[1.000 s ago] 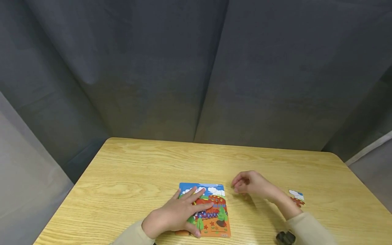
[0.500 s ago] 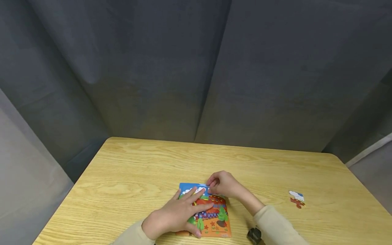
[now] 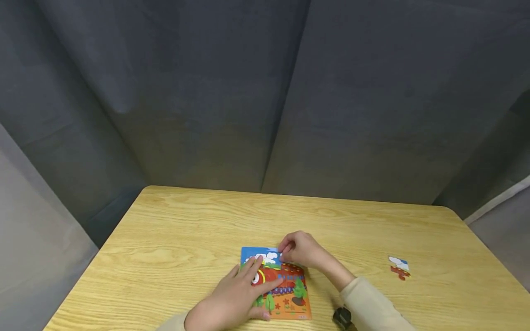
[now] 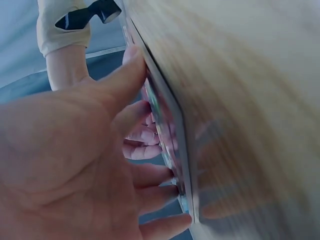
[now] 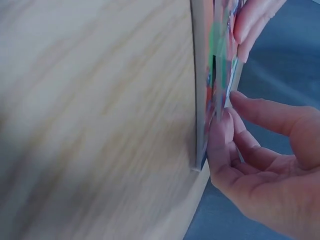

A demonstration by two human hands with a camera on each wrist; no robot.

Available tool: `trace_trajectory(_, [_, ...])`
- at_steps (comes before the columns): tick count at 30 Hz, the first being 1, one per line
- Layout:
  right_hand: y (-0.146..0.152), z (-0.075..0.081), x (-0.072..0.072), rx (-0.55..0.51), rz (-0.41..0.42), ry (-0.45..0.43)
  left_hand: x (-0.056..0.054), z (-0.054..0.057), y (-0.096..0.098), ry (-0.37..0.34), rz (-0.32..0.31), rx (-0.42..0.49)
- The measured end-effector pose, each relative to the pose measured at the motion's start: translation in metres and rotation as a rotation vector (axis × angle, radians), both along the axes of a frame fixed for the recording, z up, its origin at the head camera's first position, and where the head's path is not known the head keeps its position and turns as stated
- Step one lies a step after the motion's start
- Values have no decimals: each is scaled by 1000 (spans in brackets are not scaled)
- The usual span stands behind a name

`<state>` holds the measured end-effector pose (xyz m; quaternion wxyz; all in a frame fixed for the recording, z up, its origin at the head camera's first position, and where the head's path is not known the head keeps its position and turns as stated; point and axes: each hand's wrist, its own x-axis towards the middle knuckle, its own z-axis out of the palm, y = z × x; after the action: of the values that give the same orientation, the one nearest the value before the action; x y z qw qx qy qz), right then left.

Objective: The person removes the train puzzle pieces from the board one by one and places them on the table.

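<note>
A jigsaw puzzle in a flat board lies near the table's front, with blue sky, white clouds, a red caterpillar-like figure and orange ground. My left hand rests across its left part, fingers spread and thumb near the lower edge. At the top of the board my right hand pinches a puzzle piece showing cloud, sky and a green strip. In the right wrist view, thumb and fingertips hold the edge of that piece, a dark gap showing between it and the board. The left palm hides part of the picture.
To the right on the wooden table lie loose puzzle bits, cloud-and-sky above red. A small black device sits at the right wrist. Grey curtains hang behind the table's far edge.
My right hand has moved left from beside the board to its top edge, then stayed there. The left hand has shifted slightly down and left, uncovering more of the picture.
</note>
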<state>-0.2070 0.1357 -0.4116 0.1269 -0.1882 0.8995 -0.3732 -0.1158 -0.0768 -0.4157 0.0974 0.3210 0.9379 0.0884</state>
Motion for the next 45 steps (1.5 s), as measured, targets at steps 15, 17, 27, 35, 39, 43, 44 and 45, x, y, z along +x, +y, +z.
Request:
trace_trajectory(15, [-1, 8, 0, -14, -65, -126, 2, -1, -7, -8, 0, 5])
trace_trajectory(17, [-2, 10, 1, -9, -83, -141, 2, -1, -7, 0, -2, 1])
trace_trajectory(27, [-11, 14, 4, 34, -159, -153, 2, 0, -6, 24, -8, -16])
trace_trajectory(35, [-15, 9, 1, 35, -192, -129, 2, 1, -6, 18, 2, -31])
trace_trajectory(39, [-16, 8, 1, 42, -178, -121, 2, 1, -6, 28, -3, -40])
trace_trajectory(43, [-17, 9, 1, 50, -176, -126, 2, 0, -6, 29, -4, -43])
trace_trajectory(44, [-17, 9, 1, 51, -176, -125, 2, 0, -6, 32, -4, -46])
trace_trajectory(45, [-17, 9, 1, 52, -175, -121, 2, 0, -5, 33, -3, -49])
